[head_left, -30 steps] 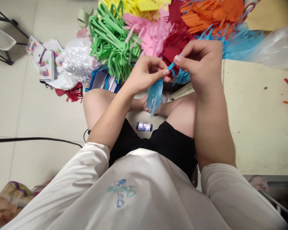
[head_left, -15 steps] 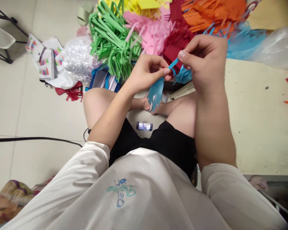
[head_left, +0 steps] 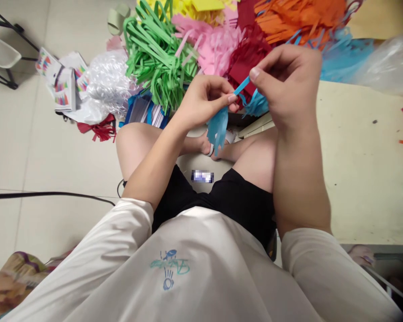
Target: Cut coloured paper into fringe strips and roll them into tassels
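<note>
A blue fringed tassel (head_left: pixel 218 129) hangs from my left hand (head_left: pixel 208 98), pinched between thumb and fingers. From that pinch a narrow blue strip (head_left: pixel 242 86) runs up to my right hand (head_left: pixel 289 85), whose thumb and forefinger grip its other end. The strip is stretched straight between the two hands. Just behind it, more blue fringe (head_left: pixel 257 103) shows, partly covered by my right hand. A dark red fringe pile (head_left: pixel 250 53) lies beyond both hands, next to a pink fringe pile (head_left: pixel 211 44).
Green (head_left: pixel 157 58), yellow (head_left: pixel 184 11) and orange fringe (head_left: pixel 302 20) lie at the back. Clear plastic (head_left: pixel 112 80) and printed packets (head_left: pixel 64 91) rest at left. A pale tabletop (head_left: pixel 362 165) extends at right, with a clear bag (head_left: pixel 389 65). A black cable (head_left: pixel 53 195) crosses the floor.
My right hand has shifted slightly up and to the right, so a little more of the blue strip shows. My left hand and the tassel have hardly moved.
</note>
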`<state>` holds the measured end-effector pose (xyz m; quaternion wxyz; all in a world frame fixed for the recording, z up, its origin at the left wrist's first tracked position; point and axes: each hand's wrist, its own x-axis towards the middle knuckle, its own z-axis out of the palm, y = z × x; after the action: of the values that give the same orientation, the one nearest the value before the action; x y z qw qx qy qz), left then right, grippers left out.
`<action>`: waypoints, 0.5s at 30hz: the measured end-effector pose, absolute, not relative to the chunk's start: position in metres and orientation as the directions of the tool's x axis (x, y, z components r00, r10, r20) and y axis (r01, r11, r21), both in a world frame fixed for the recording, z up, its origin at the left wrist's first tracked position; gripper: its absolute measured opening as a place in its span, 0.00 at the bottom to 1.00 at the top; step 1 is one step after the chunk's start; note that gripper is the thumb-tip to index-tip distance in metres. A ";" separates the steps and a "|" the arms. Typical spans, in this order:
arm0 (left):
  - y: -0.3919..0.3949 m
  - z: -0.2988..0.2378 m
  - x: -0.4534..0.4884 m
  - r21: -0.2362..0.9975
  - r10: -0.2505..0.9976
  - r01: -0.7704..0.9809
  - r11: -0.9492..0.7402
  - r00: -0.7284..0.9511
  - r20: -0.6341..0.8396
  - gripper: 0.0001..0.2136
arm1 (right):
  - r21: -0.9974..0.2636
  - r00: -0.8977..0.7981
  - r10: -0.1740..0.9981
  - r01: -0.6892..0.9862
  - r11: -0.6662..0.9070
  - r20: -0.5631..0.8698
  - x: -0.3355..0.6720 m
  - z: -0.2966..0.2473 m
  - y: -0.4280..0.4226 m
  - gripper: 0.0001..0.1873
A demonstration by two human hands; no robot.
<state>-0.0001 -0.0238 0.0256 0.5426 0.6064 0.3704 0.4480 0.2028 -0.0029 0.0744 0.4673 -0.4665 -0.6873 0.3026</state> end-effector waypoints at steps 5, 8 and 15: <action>-0.023 0.022 -0.001 0.985 0.928 -0.063 -0.160 0.331 0.172 0.17 | -0.892 -0.145 0.933 0.275 0.359 0.330 0.201 0.072 -0.002 0.24; -0.022 0.018 -0.002 0.983 0.930 -0.056 -0.173 0.320 0.182 0.18 | -0.882 -0.175 0.933 0.309 0.357 0.316 0.201 0.074 -0.003 0.26; -0.023 0.022 0.000 0.983 0.930 -0.075 -0.168 0.318 0.183 0.18 | -0.873 -0.132 0.919 0.286 0.395 0.372 0.201 0.073 -0.004 0.18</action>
<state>0.0005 -0.0228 0.0222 0.5397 0.6063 0.3528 0.4654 0.2008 -0.0044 0.0727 0.4867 -0.4438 -0.6787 0.3249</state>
